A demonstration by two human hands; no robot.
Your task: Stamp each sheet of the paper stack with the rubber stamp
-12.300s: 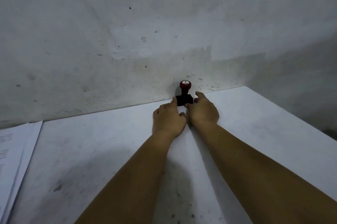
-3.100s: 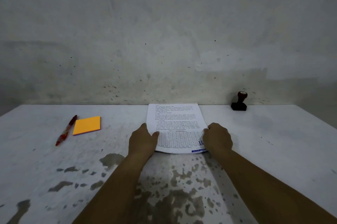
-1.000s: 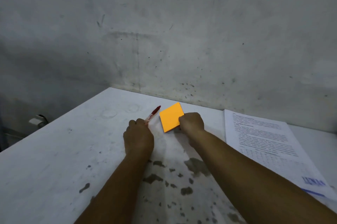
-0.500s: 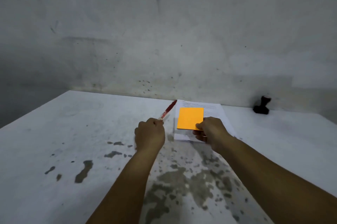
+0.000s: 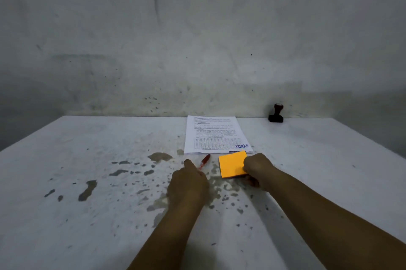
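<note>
A stack of printed paper [image 5: 214,135] lies on the white table near the wall, with a blue stamp mark at its near right corner. The rubber stamp [image 5: 276,114], red handle on a black base, stands upright against the wall to the right of the stack. My left hand [image 5: 187,182] grips a red pen [image 5: 204,161] just in front of the stack. My right hand [image 5: 258,167] pinches an orange sticky-note pad [image 5: 232,164] at its right edge, close to the stack's near edge.
The white table [image 5: 87,160] is worn, with grey chipped patches in front of the paper. A stained grey wall [image 5: 197,50] runs along the table's far edge. The table's right edge slopes away at the far right.
Both hands have carried the pen and the orange pad down from over the paper to the table just in front of the stack. The stamp and the paper have not moved.
</note>
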